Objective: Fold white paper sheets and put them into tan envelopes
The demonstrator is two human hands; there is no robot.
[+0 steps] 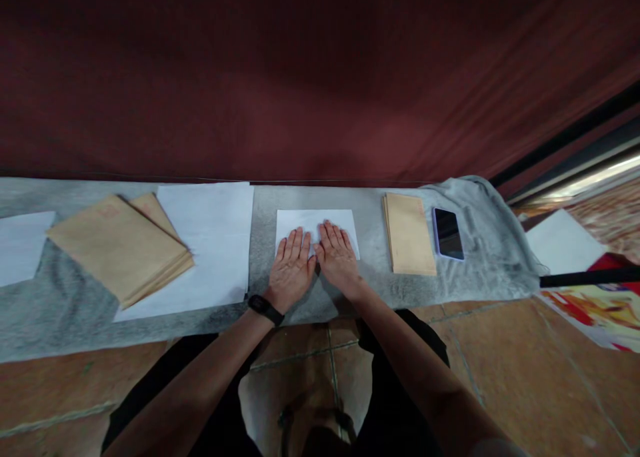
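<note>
A white sheet of paper [314, 218] lies on the grey cloth in front of me, its lower part hidden under my hands. My left hand [293, 269] rests flat on its left half, fingers stretched out, a black band on the wrist. On the right half, my right hand [337, 257] is also laid flat with its fingers extended. The two thumbs almost meet at the middle. Whether the paper is folded or a single layer, I cannot tell. To the right of it sits a small stack of brown envelopes [411, 233].
More brown envelopes [117, 247] lie fanned over large white sheets [220, 243] at the left. Another white paper [23, 247] is at the far left. A phone [449, 234] rests right of the envelope stack. Grey cloth [480, 243] covers the narrow surface, with a dark red curtain [310, 97] behind.
</note>
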